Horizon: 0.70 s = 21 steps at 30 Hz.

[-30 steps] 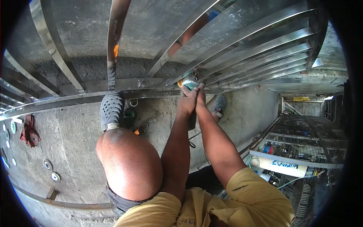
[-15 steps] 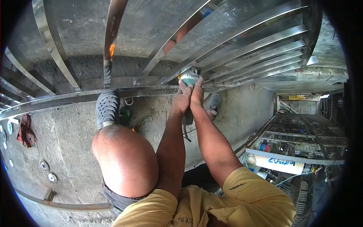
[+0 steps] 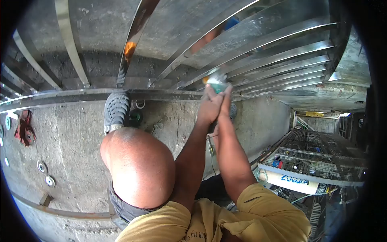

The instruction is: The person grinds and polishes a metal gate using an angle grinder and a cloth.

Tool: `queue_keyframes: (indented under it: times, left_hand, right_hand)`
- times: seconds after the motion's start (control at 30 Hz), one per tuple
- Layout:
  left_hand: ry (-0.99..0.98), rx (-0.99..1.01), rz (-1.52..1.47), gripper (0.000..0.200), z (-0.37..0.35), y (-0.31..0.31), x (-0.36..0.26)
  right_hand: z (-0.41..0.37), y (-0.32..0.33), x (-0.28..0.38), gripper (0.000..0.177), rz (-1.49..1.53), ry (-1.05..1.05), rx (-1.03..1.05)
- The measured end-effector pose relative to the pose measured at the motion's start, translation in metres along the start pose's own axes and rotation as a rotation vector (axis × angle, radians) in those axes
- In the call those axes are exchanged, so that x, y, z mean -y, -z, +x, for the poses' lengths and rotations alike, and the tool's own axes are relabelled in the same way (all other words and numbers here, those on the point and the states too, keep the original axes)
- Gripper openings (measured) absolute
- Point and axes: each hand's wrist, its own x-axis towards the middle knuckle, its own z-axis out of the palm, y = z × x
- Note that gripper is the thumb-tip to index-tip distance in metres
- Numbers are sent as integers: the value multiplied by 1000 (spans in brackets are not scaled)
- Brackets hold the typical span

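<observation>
Both hands are wrapped round a green and silver power tool (image 3: 218,85), which looks like an angle grinder and is blurred. My left hand (image 3: 210,105) is on its left side, fingers round the body. On the right side my right hand (image 3: 226,99) grips it, pressed against the left. The tool's head is at the lower rail of a shiny metal grille (image 3: 169,97), among its upright bars. A cable hangs below the hands.
A red cloth (image 3: 23,128) and several grinding discs (image 3: 49,181) lie on the concrete floor at left. A metal bar (image 3: 72,214) runs along the lower left. At right are wire mesh racks (image 3: 310,161) and a white roll (image 3: 296,183). A grey clog (image 3: 117,109) is on my foot.
Both hands and the tool have shifted right along the rail in view. The camera view has also moved slightly, and the tool is now more blurred.
</observation>
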Motion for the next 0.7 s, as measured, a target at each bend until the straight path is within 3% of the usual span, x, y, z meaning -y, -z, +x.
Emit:
queue_keyframes:
  times: [0.1,0.17,0.3,0.47,0.53,0.7]
  left_hand:
    - [-105,-17,-17,83,-4,-14,-24]
    - [-155,-37,-21,88,-8,-14,-31]
    - [7,-26,-26,92,2,-1,-12]
    - [109,-131,-88,84,13,-3,49]
    - [150,-121,-96,85,8,1,48]
    - [123,-59,-107,87,-15,1,11]
  right_hand:
    - [-5,29,37,95,238,45,-30]
    - [-3,29,39,87,166,11,-34]
    - [16,-2,-7,85,112,15,24]
    - [6,-41,-49,100,68,-266,136]
    - [-10,-37,-29,97,-101,-221,152]
    - [-7,-15,-24,94,10,-95,98]
